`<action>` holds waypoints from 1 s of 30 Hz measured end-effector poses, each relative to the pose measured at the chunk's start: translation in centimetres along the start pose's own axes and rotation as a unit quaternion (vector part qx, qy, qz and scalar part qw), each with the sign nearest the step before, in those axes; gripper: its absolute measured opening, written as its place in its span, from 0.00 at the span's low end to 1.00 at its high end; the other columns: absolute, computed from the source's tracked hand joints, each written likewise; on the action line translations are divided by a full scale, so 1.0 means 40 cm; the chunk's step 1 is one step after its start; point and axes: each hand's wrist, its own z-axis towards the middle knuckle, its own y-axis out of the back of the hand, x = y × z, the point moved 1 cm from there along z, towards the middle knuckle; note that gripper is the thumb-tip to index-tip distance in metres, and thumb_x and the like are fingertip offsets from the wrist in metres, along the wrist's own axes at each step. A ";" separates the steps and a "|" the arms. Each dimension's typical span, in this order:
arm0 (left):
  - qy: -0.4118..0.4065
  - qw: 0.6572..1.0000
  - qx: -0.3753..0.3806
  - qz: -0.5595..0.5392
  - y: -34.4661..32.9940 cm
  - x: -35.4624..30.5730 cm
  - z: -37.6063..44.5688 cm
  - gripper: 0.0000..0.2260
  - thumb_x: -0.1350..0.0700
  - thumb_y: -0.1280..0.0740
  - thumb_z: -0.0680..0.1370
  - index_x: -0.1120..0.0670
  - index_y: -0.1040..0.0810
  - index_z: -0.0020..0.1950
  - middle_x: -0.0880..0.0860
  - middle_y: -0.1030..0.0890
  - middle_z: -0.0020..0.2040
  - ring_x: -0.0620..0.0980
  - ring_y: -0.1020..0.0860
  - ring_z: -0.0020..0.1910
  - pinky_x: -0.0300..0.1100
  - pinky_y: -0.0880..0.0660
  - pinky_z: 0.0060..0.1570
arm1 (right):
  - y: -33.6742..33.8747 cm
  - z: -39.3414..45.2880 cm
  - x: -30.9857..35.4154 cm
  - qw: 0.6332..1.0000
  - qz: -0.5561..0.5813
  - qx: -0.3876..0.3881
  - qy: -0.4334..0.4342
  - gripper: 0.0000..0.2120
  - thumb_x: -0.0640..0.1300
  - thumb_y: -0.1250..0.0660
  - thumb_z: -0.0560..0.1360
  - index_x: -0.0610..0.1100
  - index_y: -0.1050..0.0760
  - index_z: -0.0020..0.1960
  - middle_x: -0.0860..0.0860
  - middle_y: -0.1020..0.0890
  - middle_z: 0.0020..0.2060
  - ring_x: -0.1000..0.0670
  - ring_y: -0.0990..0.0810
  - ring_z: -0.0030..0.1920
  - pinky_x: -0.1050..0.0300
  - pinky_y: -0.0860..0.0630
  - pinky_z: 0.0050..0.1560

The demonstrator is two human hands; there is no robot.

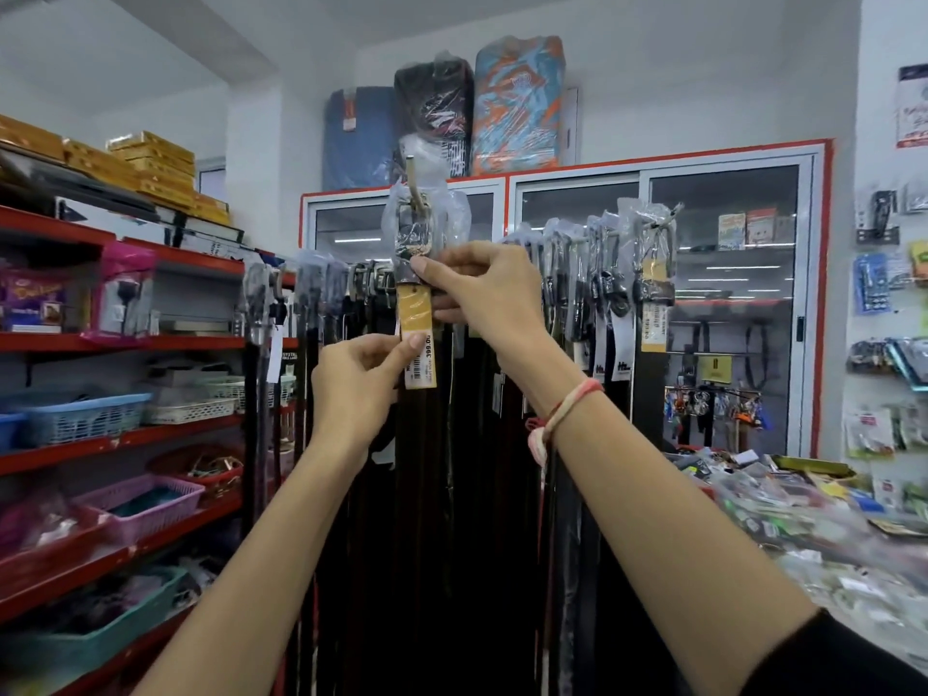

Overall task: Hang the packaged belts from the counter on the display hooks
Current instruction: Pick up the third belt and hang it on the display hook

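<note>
A dark belt in a clear plastic sleeve (414, 233) hangs by its buckle on the upturned tip of a display hook (413, 180) straight ahead. Its yellow price tag (417, 324) dangles below the buckle. My right hand (482, 288) pinches the belt just under the buckle, above the tag. My left hand (359, 381) holds the tag's lower edge between thumb and fingers. Several more packaged belts (602, 273) hang in rows on hooks to either side, their dark straps trailing down.
Red shelves (125, 439) with plastic baskets run along the left. A counter (828, 540) heaped with small packaged goods lies at the right. Glass-door cabinets (723, 303) stand behind the belt rack, with wrapped bundles (517, 103) on top.
</note>
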 end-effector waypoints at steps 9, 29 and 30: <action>-0.360 0.906 -0.094 0.203 -0.130 -0.047 -0.111 0.07 0.58 0.28 0.75 0.57 0.20 0.51 0.53 0.22 0.49 0.43 0.27 0.47 0.31 0.30 0.50 | 0.266 -0.059 -0.069 0.981 -0.038 -0.174 0.073 0.03 0.46 0.27 0.73 0.48 0.18 0.45 0.51 0.14 0.38 0.55 0.15 0.35 0.60 0.17 0.41; -0.009 0.991 0.122 0.055 -0.477 0.069 -0.062 0.12 0.52 0.25 0.72 0.60 0.15 0.47 0.59 0.14 0.40 0.58 0.15 0.38 0.53 0.16 0.43 | 0.448 0.034 -0.209 0.975 0.150 -0.026 -0.163 0.10 0.46 0.31 0.76 0.40 0.21 0.53 0.52 0.14 0.39 0.54 0.14 0.39 0.62 0.17 0.41; -0.006 0.991 0.120 0.054 -0.479 0.073 -0.059 0.11 0.52 0.25 0.72 0.60 0.15 0.46 0.59 0.14 0.39 0.58 0.15 0.37 0.53 0.16 0.43 | 0.443 0.036 -0.216 0.975 0.148 -0.032 -0.163 0.12 0.46 0.31 0.76 0.40 0.22 0.55 0.51 0.14 0.42 0.54 0.14 0.40 0.62 0.17 0.41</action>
